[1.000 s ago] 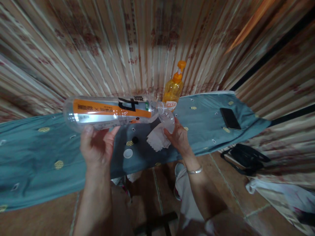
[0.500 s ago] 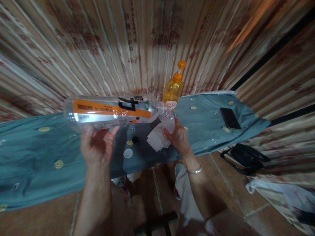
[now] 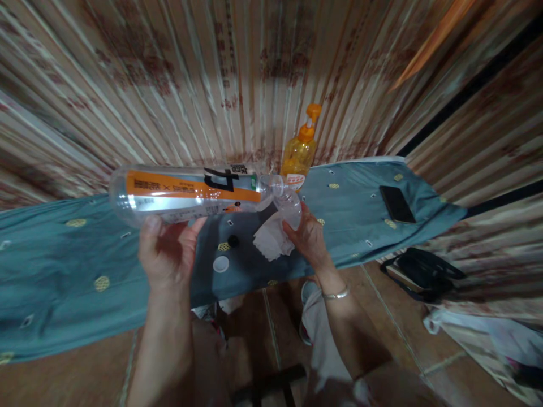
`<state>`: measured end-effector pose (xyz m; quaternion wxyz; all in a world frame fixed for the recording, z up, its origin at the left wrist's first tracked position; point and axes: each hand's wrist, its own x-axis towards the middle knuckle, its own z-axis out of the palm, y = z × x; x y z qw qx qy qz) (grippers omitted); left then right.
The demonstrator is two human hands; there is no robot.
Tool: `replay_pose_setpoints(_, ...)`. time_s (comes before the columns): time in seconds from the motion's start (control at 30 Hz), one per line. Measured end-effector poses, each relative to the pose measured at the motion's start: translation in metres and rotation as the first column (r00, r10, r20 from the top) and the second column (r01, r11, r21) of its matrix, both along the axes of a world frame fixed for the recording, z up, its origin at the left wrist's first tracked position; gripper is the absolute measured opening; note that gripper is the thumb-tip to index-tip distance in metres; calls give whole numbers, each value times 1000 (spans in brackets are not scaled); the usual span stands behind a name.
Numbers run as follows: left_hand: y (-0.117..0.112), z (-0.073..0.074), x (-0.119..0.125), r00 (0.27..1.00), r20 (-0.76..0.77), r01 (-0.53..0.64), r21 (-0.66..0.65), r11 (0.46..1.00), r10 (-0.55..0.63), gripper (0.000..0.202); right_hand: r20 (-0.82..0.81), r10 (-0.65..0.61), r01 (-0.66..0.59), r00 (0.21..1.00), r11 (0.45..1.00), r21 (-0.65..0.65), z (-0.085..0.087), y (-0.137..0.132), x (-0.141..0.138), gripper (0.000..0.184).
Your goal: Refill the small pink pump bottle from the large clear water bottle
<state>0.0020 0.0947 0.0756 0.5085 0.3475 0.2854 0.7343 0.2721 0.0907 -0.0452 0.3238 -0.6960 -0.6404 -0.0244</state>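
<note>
My left hand (image 3: 172, 249) grips a large clear plastic bottle (image 3: 190, 192) with an orange and silver label, held nearly level with its neck to the right. The bottle's mouth meets the opening of a small translucent container (image 3: 291, 208). Around that container my right hand (image 3: 307, 232) is closed, thumb on the near side. Below it a white tissue (image 3: 274, 237) lies on the cloth, partly behind the right fingers. To the left of the tissue are a small black cap (image 3: 233, 241) and a round white lid (image 3: 221, 264).
An orange pump bottle (image 3: 299, 152) stands at the back against the curtain (image 3: 246, 85). A dark phone (image 3: 397, 204) lies at the right on the green cloth-covered table (image 3: 348, 215). On the tiled floor sits a black bag (image 3: 424, 271), near white fabric.
Almost nothing differs. Both hands keep the bottle and the small container in the same place, mouth to mouth.
</note>
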Motion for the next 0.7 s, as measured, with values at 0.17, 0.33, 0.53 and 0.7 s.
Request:
replay_pose_setpoints(0.17,1,1,7,997,35,-66,-19,998,66,37,-10,1,-1,1000,1000,13,-2,0,0,61)
replay_pose_setpoints(0.33,2,-1,7,995,52,-80,-18,997,81,38,1,15,-15,1000,1000,18,-2,1,1,63)
replay_pose_setpoints(0.53,1,-3,1,1000,24,-20,0,1000,20,32,50,-28,29,998,999,-33,0,0,-1,65)
replay_pose_setpoints(0.7,0,-1,2,1000,23,-10,-10,1000,10,36,51,-22,22,998,1000,-7,1,0,-1,62)
